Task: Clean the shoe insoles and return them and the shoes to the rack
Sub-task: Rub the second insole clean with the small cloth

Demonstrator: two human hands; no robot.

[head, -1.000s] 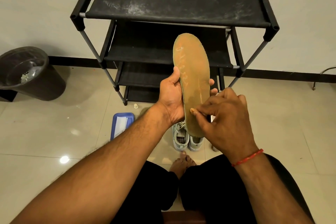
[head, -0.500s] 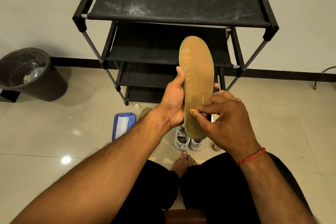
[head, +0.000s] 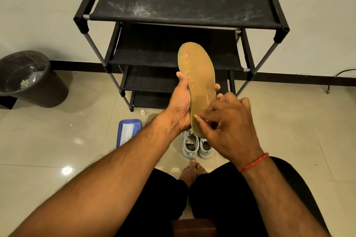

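Note:
A tan insole (head: 198,75) stands upright in front of me, toe end up. My left hand (head: 181,106) grips it round its lower half, thumb on the left edge and fingertips showing on the right edge. My right hand (head: 229,125) pinches a small tan scrap (head: 196,116) against the insole's heel part. Below the hands, a pair of pale sneakers (head: 196,146) sits on the floor. The black shoe rack (head: 181,17) stands behind against the wall, its top shelf dusty.
A dark waste bin (head: 28,79) with scraps inside stands at the left by the wall. A blue tray (head: 127,131) holding something white lies on the tiled floor left of the sneakers. My bare foot (head: 190,171) and black-trousered knees are below.
The insole and both hands have shifted slightly, and my right hand's pinching fingers have moved a little along the heel part of the insole.

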